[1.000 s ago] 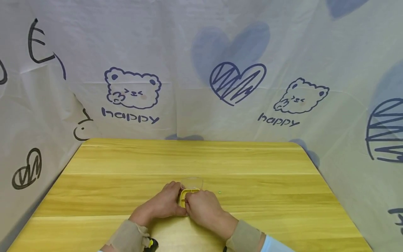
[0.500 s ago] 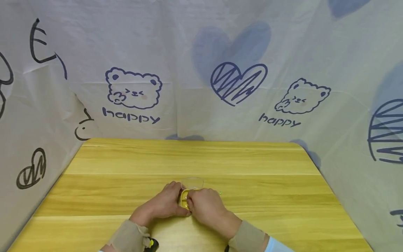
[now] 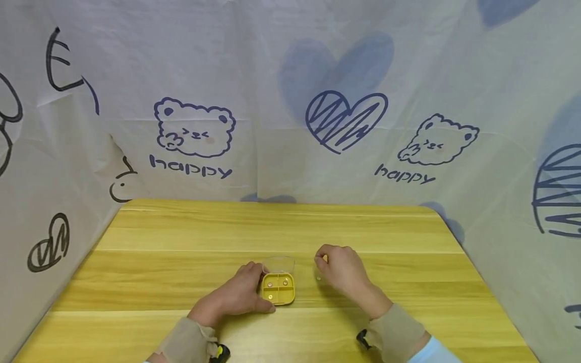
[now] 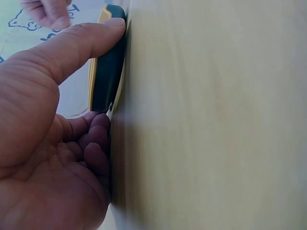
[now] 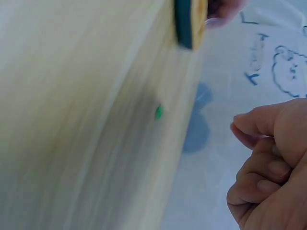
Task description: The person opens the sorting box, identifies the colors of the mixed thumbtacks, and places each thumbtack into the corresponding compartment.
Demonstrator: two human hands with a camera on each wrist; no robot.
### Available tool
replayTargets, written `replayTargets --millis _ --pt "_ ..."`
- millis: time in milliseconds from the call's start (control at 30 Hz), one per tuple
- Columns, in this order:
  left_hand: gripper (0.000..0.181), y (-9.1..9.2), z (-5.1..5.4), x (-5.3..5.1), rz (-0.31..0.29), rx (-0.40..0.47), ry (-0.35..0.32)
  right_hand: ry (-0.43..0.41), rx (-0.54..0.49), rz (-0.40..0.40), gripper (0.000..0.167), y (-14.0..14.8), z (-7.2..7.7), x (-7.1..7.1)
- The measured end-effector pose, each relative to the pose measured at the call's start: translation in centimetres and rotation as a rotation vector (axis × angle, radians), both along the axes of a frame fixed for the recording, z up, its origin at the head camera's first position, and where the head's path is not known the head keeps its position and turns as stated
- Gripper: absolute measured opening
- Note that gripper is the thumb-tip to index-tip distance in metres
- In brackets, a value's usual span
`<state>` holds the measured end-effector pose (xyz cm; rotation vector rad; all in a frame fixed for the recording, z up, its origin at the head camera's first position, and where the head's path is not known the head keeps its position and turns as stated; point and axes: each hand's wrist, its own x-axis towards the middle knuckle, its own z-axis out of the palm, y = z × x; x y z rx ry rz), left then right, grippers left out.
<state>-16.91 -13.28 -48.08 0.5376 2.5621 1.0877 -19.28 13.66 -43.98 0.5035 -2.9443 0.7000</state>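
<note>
A small yellow box [image 3: 286, 296] divided into several compartments lies open on the table. Its clear lid [image 3: 279, 264] is folded back at the far side. Tiny beads sit in three compartments, such as the near left bead [image 3: 270, 297]. My left hand [image 3: 240, 292] holds the box from the left, thumb along its near side and fingers behind. To the right, my right hand [image 3: 343, 268] is raised over the table, fingers curled and thumb and index tips close together. Nothing shows between those tips. Below lies a small green bead [image 5: 159, 112] on the wood.
The wooden table [image 3: 181, 232] stretches out around the box. Behind it hangs a pale cloth [image 3: 272, 166] with drawn bears and hearts, also running along both sides. Each wrist wears a beige band [image 3: 395, 330].
My right hand has left the box's compartments and moved right, near the green bead. The beads in the box are now uncovered. My left hand has kept its place on the box.
</note>
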Motion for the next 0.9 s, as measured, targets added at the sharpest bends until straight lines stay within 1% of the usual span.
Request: replayTargets --millis 133,267,333,500,733,900 --pt "0.073 0.0 0.1 0.0 0.002 -0.005 -0.003 -0.005 0.093 0.004 0.006 1.1 -0.7 0.0" --pt "0.073 0.0 0.2 0.0 0.002 -0.008 -0.005 -0.031 0.139 0.032 0.006 1.4 -1.3 0.2" --pt "0.073 0.0 0.2 0.0 0.001 -0.005 -0.006 -0.054 0.147 0.04 0.008 1.3 -1.6 0.2" --pt "0.073 0.0 0.2 0.0 0.001 -0.004 -0.011 -0.074 0.179 0.047 0.007 1.0 -2.0 0.3" --pt "0.072 0.0 0.3 0.0 0.005 -0.003 -0.021 -0.058 0.207 0.055 0.008 0.9 -2.2 0.4" --pt "0.071 0.0 0.1 0.0 0.002 -0.013 -0.009 -0.051 0.206 0.066 0.009 0.8 -2.3 0.4"
